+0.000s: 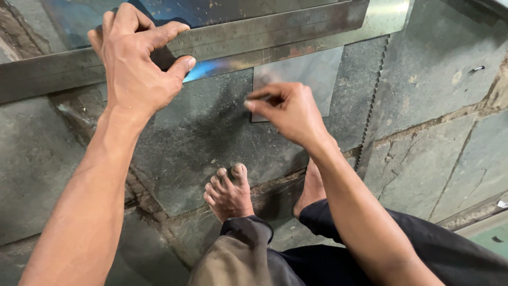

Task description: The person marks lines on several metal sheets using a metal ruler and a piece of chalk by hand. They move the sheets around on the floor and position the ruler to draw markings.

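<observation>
1. Steel is most of what sits under these hands: a long straightedge bar (pixel 233 39) lies slantwise across a big shiny metal sheet (pixel 74 18) on the stone floor (pixel 439 69).
2. The left hand (pixel 135 63) presses down on the bar, fingers curled over its far edge and thumb tip on the near edge, so its grip is clamped on the bar itself.
3. Just right of and below that grip, the right hand (pixel 288 108) pinches thumb against fingertips at the left edge of a small thin metal piece (pixel 307 79) that pokes out from under the bar.
4. The pinch is narrow and blurred; I cannot tell whether it has the piece or some small tool in it.
5. I'd judge the small piece light, springy and sharp-edged, slippery on its flat face; a flat edge away from the corners looks the safest hold. The bar looks heavy and stiff.
6. Right of the right hand a toothed saw blade strip (pixel 373 100) runs down the floor.
7. Two bare feet (pixel 228 193) rest below the hands.
8. Both ends of the bar are cut off, and the sheet's upper part is out of frame.
</observation>
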